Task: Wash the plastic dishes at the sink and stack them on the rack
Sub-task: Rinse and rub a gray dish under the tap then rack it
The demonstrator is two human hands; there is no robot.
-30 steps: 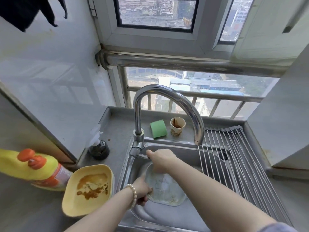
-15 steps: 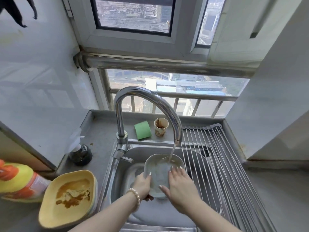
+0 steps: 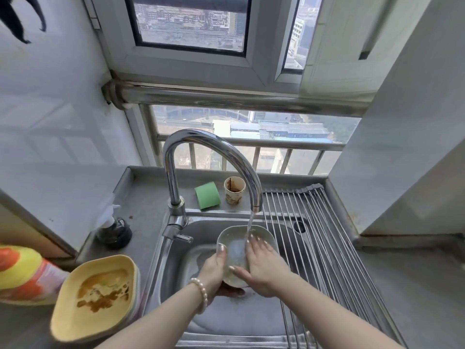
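Observation:
A pale plastic dish (image 3: 237, 236) is tilted under the running tap (image 3: 256, 197) over the sink (image 3: 176, 268). My left hand (image 3: 214, 269) grips its left rim, thumb on the inside. My right hand (image 3: 263, 264) lies flat inside the dish, fingers straight against its wet surface under the water stream. A yellow plastic dish (image 3: 97, 295) with brown stains sits on the counter left of the sink. The roll-up wire rack (image 3: 319, 238) covers the sink's right part and holds nothing.
A green sponge (image 3: 207, 195) and a stained paper cup (image 3: 234, 190) stand behind the sink. A dark soap dispenser (image 3: 114, 231) and a yellow-orange bottle (image 3: 22, 274) sit at the left. Walls close in on both sides.
My right hand left the tap handle and came down into the dish. Water started running. The dish was raised and tilted under the stream.

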